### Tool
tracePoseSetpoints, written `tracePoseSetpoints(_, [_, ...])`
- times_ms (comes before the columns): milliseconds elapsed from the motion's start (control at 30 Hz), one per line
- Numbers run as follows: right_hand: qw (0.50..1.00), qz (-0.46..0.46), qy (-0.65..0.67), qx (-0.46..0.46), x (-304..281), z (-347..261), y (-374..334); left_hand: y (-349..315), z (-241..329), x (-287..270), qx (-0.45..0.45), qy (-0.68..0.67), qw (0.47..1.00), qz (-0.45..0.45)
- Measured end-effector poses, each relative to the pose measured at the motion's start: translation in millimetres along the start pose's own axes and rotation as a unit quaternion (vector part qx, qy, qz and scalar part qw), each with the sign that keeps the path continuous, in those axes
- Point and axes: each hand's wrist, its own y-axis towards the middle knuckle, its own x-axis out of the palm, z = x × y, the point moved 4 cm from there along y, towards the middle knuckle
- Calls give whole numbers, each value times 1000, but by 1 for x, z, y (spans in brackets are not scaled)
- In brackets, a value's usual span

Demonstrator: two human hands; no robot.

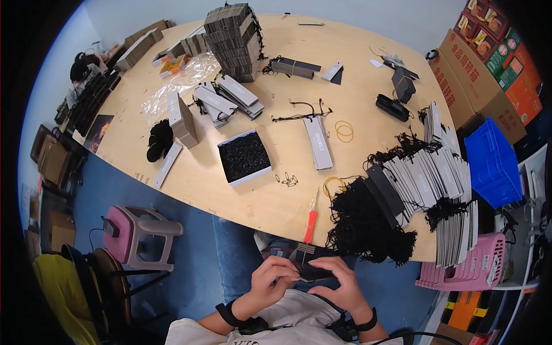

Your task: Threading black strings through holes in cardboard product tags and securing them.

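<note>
Close to my body, below the table's front edge, my left hand [273, 282] is closed, its fingertips pinched at the edge of a small dark flat piece [313, 272]. What exactly this piece is cannot be made out. My right hand [340, 284] curves round its other side with thumb and fingers apart, the fingertips close to it. A red-handled pointed tool [310, 226] lies at the table edge just beyond. To its right are a heap of black cords [362, 224] and rows of grey hang tags [422, 178] with black strings.
On the wooden table [224, 198] stand a white box of small black parts [244, 156] and a tall stack of grey tags [233, 43]. One tag [318, 144] lies mid-table near rubber bands [344, 131]. A blue crate [493, 163] and pink basket [466, 261] stand right; a pink stool [135, 236] left.
</note>
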Motion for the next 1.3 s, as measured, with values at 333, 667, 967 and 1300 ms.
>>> tracePoseSetpoints(333, [982, -164, -47, 76, -16, 4, -11, 32, -5, -39, -5, 96, 994, 44])
tracePoseSetpoints(667, [916, -193, -351, 10, -37, -29, 7, 46, -20, -60, -35, 119, 987, 104])
tracePoseSetpoints(967, [865, -21, -487, -115, -58, -94, 129, 55, -25, -52, -22, 244, 967, 64])
tracePoseSetpoints(1300, [799, 110, -591, -22, -32, -60, 250, 51, -33, -50, 15, 297, 954, 37])
